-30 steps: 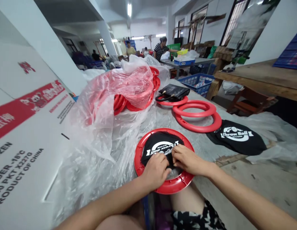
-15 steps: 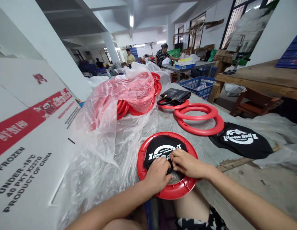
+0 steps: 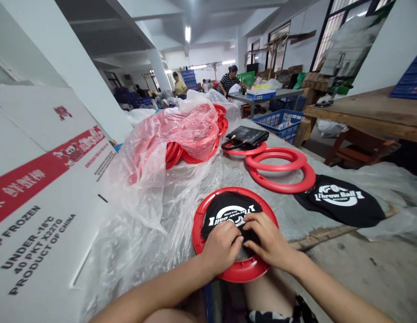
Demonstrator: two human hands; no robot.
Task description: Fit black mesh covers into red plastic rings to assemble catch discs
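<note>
A red plastic ring [image 3: 203, 204] lies at the table's near edge. Inside it rests a black printed cloth [image 3: 217, 207], its "Throw Ball" lettering upside down from here. My left hand [image 3: 222, 246] is closed, pinching the near edge of that cloth; its fingertips are partly hidden. Just right of it, my right hand [image 3: 267, 240] has thumb and fingers apart above the cloth and the ring's right side. A second black printed cloth [image 3: 339, 202] lies flat at the right table edge. Behind, two red rings [image 3: 284, 179] overlap.
A black handbag [image 3: 247, 136] sits on another red ring. Clear plastic [image 3: 144, 202] covers a heap of red rings [image 3: 195, 139] at back left. A printed carton [image 3: 54, 215] stands on the left. Blue crates [image 3: 282, 121] and co-workers [image 3: 228, 80] are farther back.
My right hand's fingers have spread from a pinch and shifted slightly right. My left hand stays at the cloth's edge. The view has shifted slightly.
</note>
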